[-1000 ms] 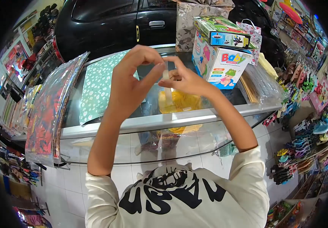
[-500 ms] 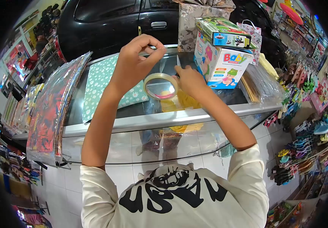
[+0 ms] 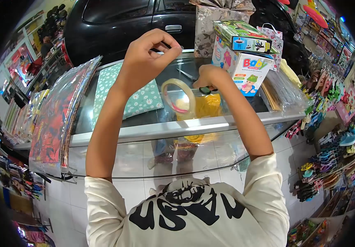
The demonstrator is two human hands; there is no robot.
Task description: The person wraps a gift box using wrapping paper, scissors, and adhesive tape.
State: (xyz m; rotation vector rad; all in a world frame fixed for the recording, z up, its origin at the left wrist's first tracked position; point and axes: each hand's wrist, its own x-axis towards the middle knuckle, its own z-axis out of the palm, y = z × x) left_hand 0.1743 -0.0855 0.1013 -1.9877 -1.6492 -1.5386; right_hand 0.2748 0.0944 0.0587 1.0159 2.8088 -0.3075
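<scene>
My left hand [image 3: 155, 51] is raised over the counter, thumb and forefinger pinched together; I cannot tell what is between them. Lower and to the right, my right hand [image 3: 211, 77] is closed around a pair of scissors [image 3: 187, 75], the blades pointing up and left and a dark handle loop showing below the fingers. A roll of clear tape [image 3: 164, 94] is tilted on its edge just left of the right hand. Beneath my left forearm lies green daisy-patterned paper [image 3: 146, 99], partly covered by the arm.
A glass-topped counter [image 3: 140, 122] with a metal rim spans the front. On its right stand a baby toy box [image 3: 249, 76], a smaller box [image 3: 243, 35] on top and plastic-wrapped packs [image 3: 282, 90]. Bagged sheets [image 3: 58, 119] hang over the left end. A black car [image 3: 116, 29] is behind.
The tape roll has come away from the right hand and tipped. The scissors have swung toward the left, and the right hand has shifted right. My left hand has risen slightly, still pinched.
</scene>
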